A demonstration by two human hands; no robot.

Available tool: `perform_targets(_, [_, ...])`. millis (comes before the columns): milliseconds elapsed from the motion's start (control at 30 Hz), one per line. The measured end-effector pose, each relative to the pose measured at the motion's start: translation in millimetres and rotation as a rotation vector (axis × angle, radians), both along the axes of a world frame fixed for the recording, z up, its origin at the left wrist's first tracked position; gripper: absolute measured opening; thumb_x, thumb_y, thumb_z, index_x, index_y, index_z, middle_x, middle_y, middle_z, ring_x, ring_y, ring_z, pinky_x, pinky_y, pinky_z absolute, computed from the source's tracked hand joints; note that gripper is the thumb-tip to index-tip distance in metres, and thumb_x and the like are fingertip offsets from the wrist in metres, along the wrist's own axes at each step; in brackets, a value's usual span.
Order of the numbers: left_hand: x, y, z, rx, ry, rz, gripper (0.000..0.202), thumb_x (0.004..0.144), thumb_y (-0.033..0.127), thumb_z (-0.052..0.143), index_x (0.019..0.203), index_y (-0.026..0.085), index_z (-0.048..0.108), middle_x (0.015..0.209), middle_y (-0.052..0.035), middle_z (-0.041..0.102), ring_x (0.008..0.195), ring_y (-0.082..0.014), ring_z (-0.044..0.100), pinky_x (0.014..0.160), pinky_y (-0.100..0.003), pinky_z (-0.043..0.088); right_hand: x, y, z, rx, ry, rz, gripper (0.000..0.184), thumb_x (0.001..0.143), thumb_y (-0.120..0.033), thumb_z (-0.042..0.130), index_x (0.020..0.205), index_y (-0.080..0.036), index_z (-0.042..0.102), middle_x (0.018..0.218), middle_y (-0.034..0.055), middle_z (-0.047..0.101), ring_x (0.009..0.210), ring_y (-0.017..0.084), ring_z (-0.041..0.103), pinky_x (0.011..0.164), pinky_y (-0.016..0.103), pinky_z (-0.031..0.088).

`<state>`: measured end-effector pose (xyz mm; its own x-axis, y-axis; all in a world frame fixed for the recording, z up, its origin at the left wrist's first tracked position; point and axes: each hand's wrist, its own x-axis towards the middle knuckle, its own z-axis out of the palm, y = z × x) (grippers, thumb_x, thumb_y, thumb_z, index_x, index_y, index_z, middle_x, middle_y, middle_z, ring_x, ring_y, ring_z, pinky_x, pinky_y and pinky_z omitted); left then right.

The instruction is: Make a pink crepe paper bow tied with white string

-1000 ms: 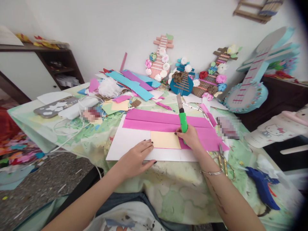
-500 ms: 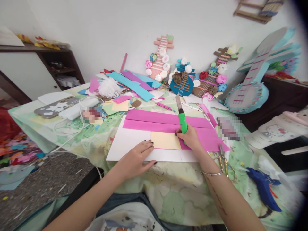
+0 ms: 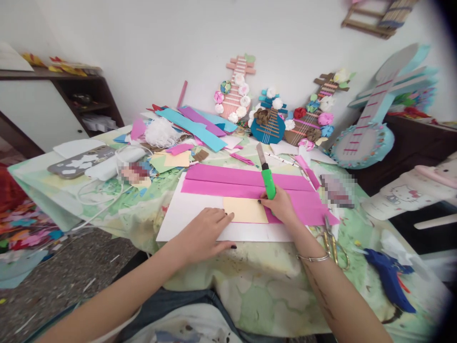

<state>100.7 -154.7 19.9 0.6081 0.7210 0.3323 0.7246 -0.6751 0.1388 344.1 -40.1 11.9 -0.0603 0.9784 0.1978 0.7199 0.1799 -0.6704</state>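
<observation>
The left hand (image 3: 207,233) lies flat on the white board (image 3: 189,205), at the left edge of the cream paper (image 3: 244,210). Its fingers are close together with the tips on this paper, and the thumb is spread apart toward the near edge of the board. The right hand (image 3: 280,205) has its fingers curled around the green cutter (image 3: 268,183), whose blade points up and to the far side. The thumb and index finger are at the right edge of the cream paper; whether they pinch it, one cannot tell.

To keep the sheets aligned, it is good to press evenly from both sides, with the light pressure, and to hold the blade away from the left fingers.

The cream paper is a smooth, almost rectangular piece, lying over the magenta paper (image 3: 246,178), which is in long, straight-edged strips and looks slightly soft. The board is stiff and flat on the worktop (image 3: 257,300), whose green cloth is stained and wrinkled.
</observation>
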Motion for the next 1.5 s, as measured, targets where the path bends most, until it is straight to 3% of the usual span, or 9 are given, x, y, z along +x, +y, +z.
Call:
perform_targets(200, [16.7, 48.9, 14.5, 0.072, 0.268, -0.182, 0.031, 0.092, 0.028, 0.044, 0.118, 0.012, 0.053, 0.090, -0.0109, 0.066, 0.082, -0.0238, 0.062, 0.071, -0.033, 0.045, -1.3, -2.1, 2.1, -0.008, 0.026, 0.018, 0.013, 0.061, -0.015, 0.061, 0.073, -0.019, 0.058, 0.070, 0.0001, 0.065, 0.063, 0.016, 0.058, 0.059, 0.026, 0.041])
perform_targets(400, [40.9, 87.4, 8.4, -0.045, 0.388, -0.212, 0.049, 0.094, 0.036, 0.040, 0.135, 0.009, 0.038, 0.081, -0.0100, 0.069, 0.071, -0.0226, 0.065, 0.054, -0.027, 0.040, -2.2, -3.4, 2.1, -0.005, 0.038, 0.020, 0.013, 0.061, -0.013, 0.061, 0.072, -0.019, 0.056, 0.068, -0.0006, 0.063, 0.063, 0.016, 0.057, 0.059, 0.026, 0.040])
perform_targets(533, [49.7, 87.9, 9.0, -0.038, 0.461, -0.179, 0.054, 0.094, 0.040, 0.036, 0.139, 0.011, 0.033, 0.074, -0.0102, 0.069, 0.064, -0.0231, 0.065, 0.054, -0.027, 0.040, -2.4, -5.9, 3.0, 0.034, 0.172, 0.008, 0.016, 0.063, -0.018, 0.064, 0.075, -0.019, 0.054, 0.069, -0.0002, 0.062, 0.064, 0.017, 0.058, 0.060, 0.028, 0.043])
perform_targets(700, [49.8, 85.3, 5.6, -0.004, 0.460, -0.187, 0.051, 0.096, 0.035, 0.032, 0.141, 0.010, 0.031, 0.070, -0.0104, 0.067, 0.060, -0.0216, 0.064, 0.052, -0.026, 0.037, 2.5, -12.7, 20.7, -0.082, 0.745, 0.062, 0.046, 0.065, -0.038, 0.071, 0.101, -0.019, 0.049, 0.065, -0.0029, 0.060, 0.045, 0.012, 0.054, 0.046, 0.025, 0.043])
perform_targets(800, [49.2, 85.0, 4.9, 0.010, 0.478, -0.210, 0.051, 0.095, 0.029, 0.032, 0.141, 0.007, 0.029, 0.067, -0.0098, 0.065, 0.057, -0.0212, 0.062, 0.048, -0.026, 0.033, 12.8, -14.7, 34.9, -0.124, 1.008, 0.054, 0.049, 0.074, -0.056, 0.060, 0.107, -0.020, 0.053, 0.066, -0.0008, 0.061, 0.041, 0.009, 0.047, 0.039, 0.022, 0.035])
perform_targets(967, [49.0, 86.8, 5.6, -0.001, 0.540, -0.237, 0.053, 0.093, 0.025, 0.036, 0.142, 0.007, 0.027, 0.063, -0.0081, 0.063, 0.052, -0.0202, 0.060, 0.045, -0.025, 0.028, 25.8, -14.8, 49.0, -0.226, 1.314, 0.092, 0.054, 0.083, -0.067, 0.038, 0.079, -0.017, 0.059, 0.046, -0.0031, 0.043, 0.038, 0.008, 0.035, 0.037, 0.020, 0.029])
perform_targets(1067, [49.7, 86.7, 4.8, -0.009, 0.538, -0.239, 0.053, 0.094, 0.025, 0.034, 0.142, 0.006, 0.027, 0.060, -0.0079, 0.062, 0.052, -0.0200, 0.059, 0.045, -0.025, 0.028, 23.8, -15.4, 52.0, -0.293, 1.396, 0.057, 0.045, 0.085, -0.057, 0.046, 0.065, -0.017, 0.052, 0.048, -0.0031, 0.041, 0.040, 0.007, 0.036, 0.038, 0.019, 0.029])
perform_targets(1167, [50.8, 85.0, 3.5, -0.024, 0.539, -0.237, 0.053, 0.093, 0.024, 0.033, 0.142, 0.006, 0.027, 0.061, -0.0084, 0.062, 0.053, -0.0208, 0.060, 0.045, -0.026, 0.028, 20.7, -15.0, 51.0, -0.287, 1.412, -0.016, 0.035, 0.085, -0.050, 0.051, 0.070, -0.018, 0.054, 0.054, -0.0015, 0.049, 0.041, 0.008, 0.040, 0.039, 0.019, 0.031])
perform_targets(1500, [51.5, 83.5, 2.9, -0.045, 0.547, -0.227, 0.057, 0.089, 0.019, 0.037, 0.143, 0.005, 0.026, 0.062, -0.0087, 0.061, 0.055, -0.0207, 0.060, 0.043, -0.026, 0.027, 21.5, -15.1, 49.4, -0.270, 1.297, 0.005, 0.057, 0.085, -0.068, 0.030, 0.064, -0.019, 0.051, 0.038, -0.0038, 0.035, 0.033, 0.008, 0.027, 0.038, 0.022, 0.025])
